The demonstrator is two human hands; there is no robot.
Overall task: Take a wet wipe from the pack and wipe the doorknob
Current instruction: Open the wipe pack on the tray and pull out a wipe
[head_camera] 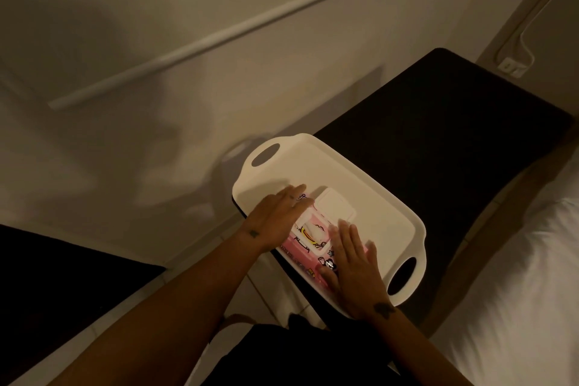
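Wipes come from the pink pack [308, 247], which lies in a white tray [369, 197] on a dark counter [454, 122], under both hands. Its flip lid [335, 205] stands open just past the fingertips. Left hand [277, 216] and right hand [352, 266] rest flat and released on its ends, grasping nothing; I judge the opening step done, so next a pinch must draw a wipe from the slot between them.

pink wet wipe pack [308, 244] | flat in white tray [369, 197] | white flip lid [333, 206] open, wipe showing at opening
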